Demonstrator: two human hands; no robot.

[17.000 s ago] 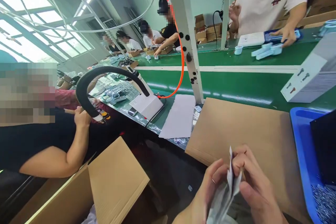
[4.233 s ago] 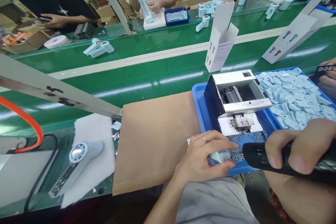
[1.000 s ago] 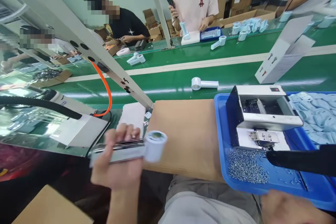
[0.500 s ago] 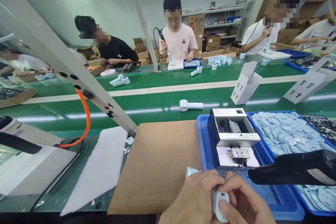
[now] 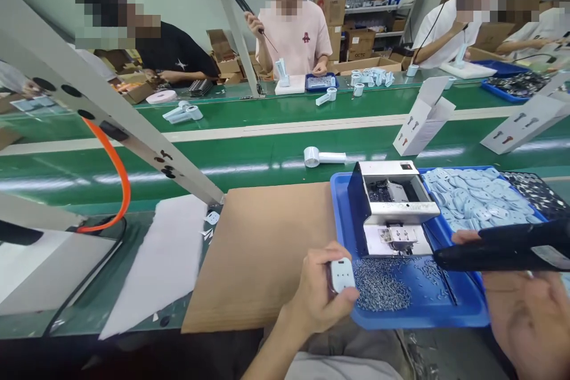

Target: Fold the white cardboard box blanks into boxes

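Observation:
My left hand [image 5: 321, 294] is closed round a small light-blue plastic housing [image 5: 342, 276]. The housing's flat face, with a slot and small holes, is turned up toward me. It is held above the front left edge of a blue tray [image 5: 427, 314]. At the right, my right hand [image 5: 528, 314] is wrapped round a black electric screwdriver [image 5: 503, 244], which points left. One fingertip shows above the tool and the palm lies below it; the tool hides the other fingers. Loose screws [image 5: 383, 288] lie in the tray below a screw feeder [image 5: 396, 208].
A cardboard sheet [image 5: 262, 255] lies left of the tray. Light-blue plates [image 5: 472, 196] fill another tray at the right. A handle-shaped part [image 5: 325, 157] lies on the green conveyor [image 5: 249, 166], near a white box [image 5: 423, 119]. A slanted metal post [image 5: 146, 142] rises at the left. Co-workers sit opposite.
My hands have parted. The right let go of the housing and moved right to the screwdriver; the left keeps the housing, moved slightly left. The view has tilted down.

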